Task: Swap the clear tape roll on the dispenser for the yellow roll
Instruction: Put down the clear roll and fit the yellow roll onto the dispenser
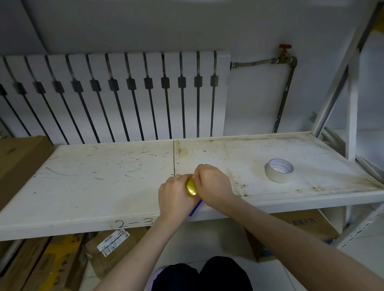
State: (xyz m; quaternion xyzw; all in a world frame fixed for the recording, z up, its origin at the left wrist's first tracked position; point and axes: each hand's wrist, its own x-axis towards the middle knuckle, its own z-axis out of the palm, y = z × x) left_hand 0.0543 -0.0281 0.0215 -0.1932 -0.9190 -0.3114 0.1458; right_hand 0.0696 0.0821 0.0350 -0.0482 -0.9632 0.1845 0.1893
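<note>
Clear tape roll lies flat on the white shelf, well to the right of the hands and touching neither. Judged from that: removal step done.

Yellow roll sits at the shelf's front edge, left of the clear roll. Left hand is wrapped round it from the left, fingers closed on it. Right hand presses in from the right, fingers curled together at the roll's top edge (what exactly they pinch is hidden).

Blue dispenser: only a sliver shows below the two hands, at the shelf lip.

Likely status: mounting the yellow roll underway. Whether it is seated on the hub cannot be told. Left: seating, threading tape to the cutter.
</note>
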